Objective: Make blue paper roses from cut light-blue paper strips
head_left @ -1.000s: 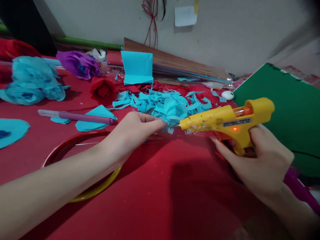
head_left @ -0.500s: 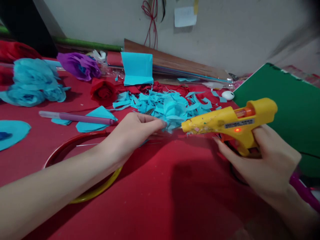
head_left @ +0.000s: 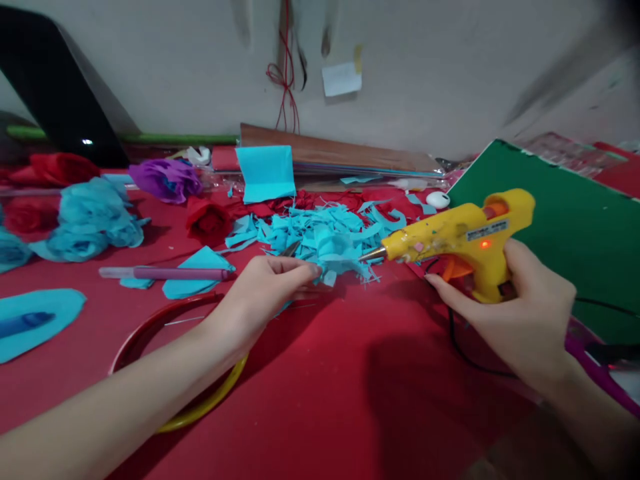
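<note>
My right hand (head_left: 537,310) is wrapped round the grip of a yellow hot glue gun (head_left: 435,233), its red light lit. The metal nozzle points left and meets, or nearly meets, a light-blue crepe paper piece (head_left: 336,252). Thumb and fingers of my left hand (head_left: 260,290) pinch that piece at its left end. Behind it lies a heap of blue paper scraps (head_left: 295,227), so its outline is hard to separate. Under my left forearm rests a red and yellow hoop (head_left: 215,403). A pink pen (head_left: 170,273) lies across cut blue paper (head_left: 193,283).
Blue paper roses (head_left: 95,217), a purple flower (head_left: 167,179) and a red rose (head_left: 207,220) lie to the left. At right leans a green board (head_left: 545,220), with a white earbud (head_left: 438,199) beside it. The gun's black cord (head_left: 463,357) runs along the red tabletop (head_left: 310,400).
The view has tilted up and shifted slightly. My right hand has turned the glue gun a little, and its metal nozzle now shows against the blue paper. My left hand keeps its pinch.
</note>
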{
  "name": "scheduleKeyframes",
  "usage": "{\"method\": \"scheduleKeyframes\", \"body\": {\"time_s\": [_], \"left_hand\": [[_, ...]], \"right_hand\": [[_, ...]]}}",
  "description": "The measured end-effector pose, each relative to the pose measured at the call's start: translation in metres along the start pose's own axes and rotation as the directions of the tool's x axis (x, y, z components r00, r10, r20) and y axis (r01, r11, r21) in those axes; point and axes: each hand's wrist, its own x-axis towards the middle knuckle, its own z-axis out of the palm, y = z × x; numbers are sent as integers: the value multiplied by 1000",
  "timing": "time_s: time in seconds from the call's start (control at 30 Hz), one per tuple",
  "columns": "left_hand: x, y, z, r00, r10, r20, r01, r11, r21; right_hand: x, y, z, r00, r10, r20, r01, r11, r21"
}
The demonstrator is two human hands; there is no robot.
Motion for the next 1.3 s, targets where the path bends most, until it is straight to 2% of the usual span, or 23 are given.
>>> {"method": "scheduleKeyframes", "body": {"time_s": [0.07,0.13,0.3,0.43,0.57,0.67,0.73,0.77,0.8,0.83,0.87,0.93,1.07,1.3], "left_hand": [[1,-1,0,999,-23,30,23,999,-26],[1,-1,0,997,-45,59,48,998,-47],[-2,3,1,994,-53,96,58,997,-50],[-7,8,4,991,-33,132,34,999,-4],[-17,19,8,983,-16,185,-1,996,91],[-27,31,9,979,-7,204,-36,979,203],[-34,39,10,976,2,218,-65,956,287],[-37,43,10,974,8,228,-84,942,325],[-41,47,11,970,11,242,-101,928,360],[-44,50,11,968,19,250,-119,912,392],[-47,53,12,967,29,254,-138,897,421],[-54,57,14,968,55,245,-170,863,477],[-63,61,17,969,102,226,-216,795,567],[-63,55,15,951,179,252,-303,707,639]], "right_hand": [[3,8,4,989,132,68,-137,987,86],[9,19,10,971,201,133,-212,974,78],[19,48,32,936,259,240,-269,963,8],[18,57,45,921,251,297,-252,967,-38],[18,51,40,963,120,242,-131,991,30],[22,32,15,985,-50,165,19,983,185],[25,13,-7,975,-174,141,124,944,306],[26,3,-18,957,-260,129,193,903,384],[27,-8,-27,927,-367,83,277,814,510],[28,-17,-35,874,-481,60,359,726,587],[30,-26,-41,824,-562,69,399,662,635],[32,-40,-46,771,-633,72,424,594,684],[35,-52,-44,717,-694,71,494,576,651],[36,-56,-41,689,-702,180,478,627,615]]}}
